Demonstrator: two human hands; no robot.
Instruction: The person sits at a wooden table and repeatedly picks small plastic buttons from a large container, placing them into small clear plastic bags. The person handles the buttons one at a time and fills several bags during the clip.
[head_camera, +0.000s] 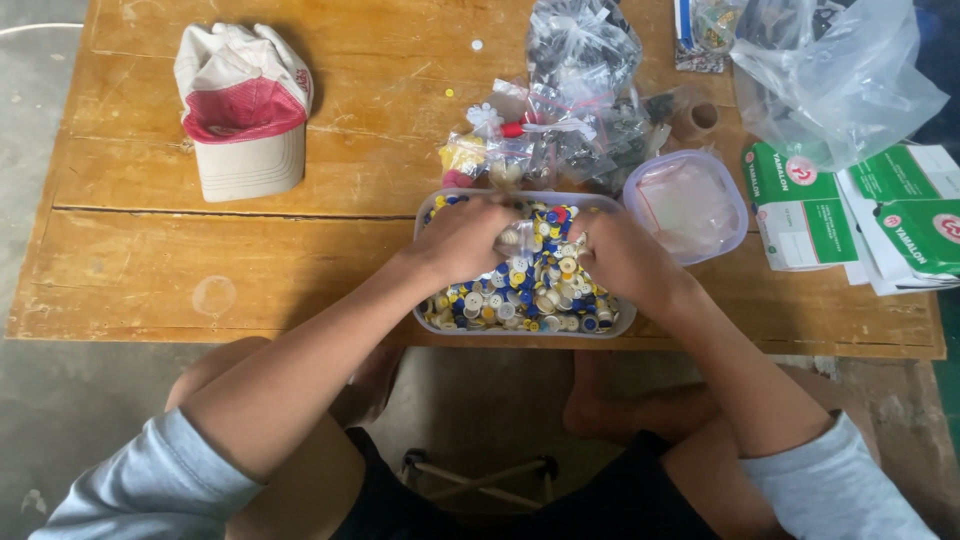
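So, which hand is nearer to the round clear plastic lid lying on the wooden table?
The right hand. It is in the clear plastic tub of buttons, just beside the round clear plastic lid. The left hand is at the tub's far side, further from it.

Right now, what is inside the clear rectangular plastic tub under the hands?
The clear rectangular plastic tub holds many small white, blue and yellow buttons. Left hand and right hand cover its middle.

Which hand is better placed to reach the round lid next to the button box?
Right. The right hand sits at the button box's right end, beside the round lid. The left hand is at the far end and would have to cross over.
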